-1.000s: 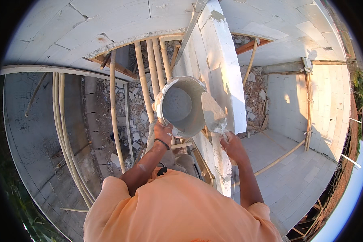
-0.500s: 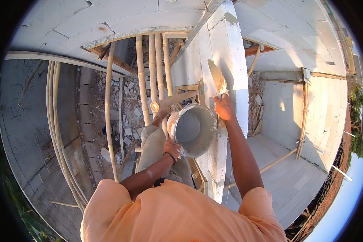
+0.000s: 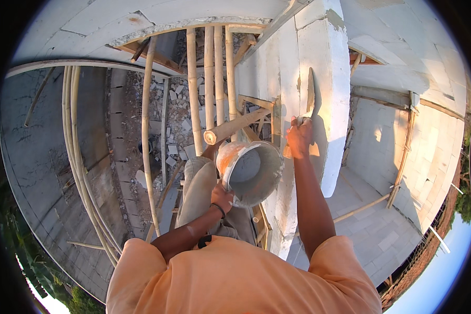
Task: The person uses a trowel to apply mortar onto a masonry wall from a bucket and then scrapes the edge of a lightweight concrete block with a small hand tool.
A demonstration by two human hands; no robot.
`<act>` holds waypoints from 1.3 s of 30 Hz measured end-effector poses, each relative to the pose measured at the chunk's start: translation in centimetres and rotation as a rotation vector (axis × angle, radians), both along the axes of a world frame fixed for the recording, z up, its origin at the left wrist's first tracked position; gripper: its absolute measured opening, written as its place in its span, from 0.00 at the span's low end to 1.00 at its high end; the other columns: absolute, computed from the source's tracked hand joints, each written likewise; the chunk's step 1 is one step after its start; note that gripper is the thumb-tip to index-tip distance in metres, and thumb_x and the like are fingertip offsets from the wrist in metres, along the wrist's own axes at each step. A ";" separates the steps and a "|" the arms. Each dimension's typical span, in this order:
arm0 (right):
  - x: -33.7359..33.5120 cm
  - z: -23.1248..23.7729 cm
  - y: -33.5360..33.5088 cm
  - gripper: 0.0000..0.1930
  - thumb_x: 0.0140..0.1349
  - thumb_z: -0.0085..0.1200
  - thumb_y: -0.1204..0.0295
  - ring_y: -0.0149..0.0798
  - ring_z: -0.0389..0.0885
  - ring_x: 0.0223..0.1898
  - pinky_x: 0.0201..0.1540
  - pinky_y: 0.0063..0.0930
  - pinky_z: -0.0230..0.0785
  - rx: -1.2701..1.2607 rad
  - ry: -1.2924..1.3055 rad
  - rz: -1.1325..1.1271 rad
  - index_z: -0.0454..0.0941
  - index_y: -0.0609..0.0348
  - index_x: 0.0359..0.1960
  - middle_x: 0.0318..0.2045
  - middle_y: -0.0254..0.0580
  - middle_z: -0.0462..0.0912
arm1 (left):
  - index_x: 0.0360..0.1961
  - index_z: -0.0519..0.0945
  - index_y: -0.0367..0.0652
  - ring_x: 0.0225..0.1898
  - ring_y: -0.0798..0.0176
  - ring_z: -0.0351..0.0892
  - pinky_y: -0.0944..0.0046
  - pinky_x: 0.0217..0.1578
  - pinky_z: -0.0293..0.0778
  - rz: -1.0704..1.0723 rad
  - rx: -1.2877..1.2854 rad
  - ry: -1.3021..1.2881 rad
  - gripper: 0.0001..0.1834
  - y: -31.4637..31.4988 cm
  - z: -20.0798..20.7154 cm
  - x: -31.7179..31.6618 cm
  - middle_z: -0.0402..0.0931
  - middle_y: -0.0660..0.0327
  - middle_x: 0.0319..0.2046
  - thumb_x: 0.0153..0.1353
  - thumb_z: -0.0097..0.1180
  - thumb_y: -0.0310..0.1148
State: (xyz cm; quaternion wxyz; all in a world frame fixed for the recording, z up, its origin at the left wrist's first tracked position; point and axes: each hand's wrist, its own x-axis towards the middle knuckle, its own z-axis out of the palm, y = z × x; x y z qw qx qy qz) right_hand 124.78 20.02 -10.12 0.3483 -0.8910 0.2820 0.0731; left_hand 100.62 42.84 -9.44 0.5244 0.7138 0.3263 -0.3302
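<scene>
My left hand (image 3: 222, 198) grips the near left rim of a mortar-smeared bucket (image 3: 271, 177), which is tilted with its mouth toward me. Grey mortar or paste (image 3: 246, 166) lies inside it. My right hand (image 3: 299, 138) is closed around the handle of a trowel (image 3: 311, 91). The blade points away from me and shows nearly edge-on, at the top of a white block wall (image 3: 336, 115); whether it touches cannot be told. A grey mortar patch (image 3: 334, 20) marks the wall's far end.
Several upright bamboo poles (image 3: 192, 89) stand left of the wall, and a cut bamboo end (image 3: 210, 137) juts toward the bucket. Far below lies rubble (image 3: 174, 131). A tiled-looking grey floor (image 3: 369, 220) spreads on the right, crossed by a bamboo pole (image 3: 362, 207).
My right hand has moved right and turned the trowel from showing its broad face to nearly edge-on. My left hand still holds the bucket. The whole view has shifted slightly.
</scene>
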 end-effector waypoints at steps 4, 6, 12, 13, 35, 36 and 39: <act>-0.3 -1.1 1.1 0.13 0.62 0.56 0.67 0.36 0.79 0.20 0.19 0.31 0.70 0.375 0.243 -0.165 0.72 0.68 0.36 0.19 0.41 0.75 | 0.51 0.73 0.37 0.46 0.42 0.79 0.52 0.47 0.73 0.010 -0.016 -0.060 0.25 0.1 0.2 0.5 0.79 0.43 0.40 0.49 0.58 0.25; 0.8 -5.1 0.3 0.13 0.62 0.55 0.68 0.38 0.79 0.19 0.20 0.33 0.71 0.390 0.307 -0.162 0.72 0.69 0.36 0.19 0.43 0.76 | 0.52 0.72 0.37 0.46 0.43 0.79 0.53 0.47 0.73 -0.012 -0.011 -0.052 0.25 -0.1 0.3 1.2 0.79 0.44 0.41 0.49 0.57 0.24; 5.4 -11.8 -0.3 0.20 0.61 0.54 0.68 0.49 0.85 0.27 0.28 0.36 0.79 0.037 0.528 0.097 0.65 0.74 0.46 0.32 0.63 0.81 | 0.48 0.74 0.32 0.44 0.52 0.81 0.57 0.45 0.73 0.120 -0.110 0.049 0.24 0.5 0.5 1.6 0.80 0.46 0.40 0.46 0.56 0.22; 5.3 -11.7 -0.2 0.20 0.61 0.54 0.68 0.49 0.85 0.27 0.28 0.36 0.79 0.037 0.526 0.095 0.65 0.74 0.46 0.32 0.63 0.81 | 0.48 0.74 0.32 0.43 0.52 0.81 0.58 0.44 0.74 0.057 -0.056 0.033 0.23 0.7 1.4 2.2 0.80 0.46 0.40 0.47 0.56 0.22; -33.7 24.7 -2.7 0.12 0.62 0.54 0.70 0.29 0.75 0.20 0.23 0.25 0.68 0.387 0.097 -0.024 0.71 0.67 0.41 0.26 0.44 0.77 | 0.32 0.74 0.38 0.23 0.63 0.76 0.63 0.18 0.70 0.134 -0.171 -0.209 0.09 0.1 3.2 -3.4 0.75 0.60 0.25 0.48 0.56 0.18; -35.1 24.3 -2.9 0.16 0.61 0.54 0.66 0.41 0.78 0.28 0.31 0.34 0.70 0.264 0.200 0.102 0.71 0.68 0.43 0.30 0.51 0.79 | 0.29 0.74 0.34 0.22 0.64 0.75 0.62 0.19 0.70 0.132 -0.100 -0.257 0.07 0.1 3.8 -3.2 0.74 0.60 0.22 0.48 0.59 0.22; -37.5 25.1 -3.8 0.18 0.59 0.53 0.62 0.57 0.78 0.43 0.46 0.46 0.70 -0.120 0.230 0.343 0.72 0.64 0.44 0.41 0.58 0.78 | 0.27 0.75 0.30 0.21 0.65 0.73 0.59 0.22 0.70 0.157 -0.349 -0.307 0.10 -2.0 8.2 -2.6 0.74 0.61 0.21 0.47 0.61 0.26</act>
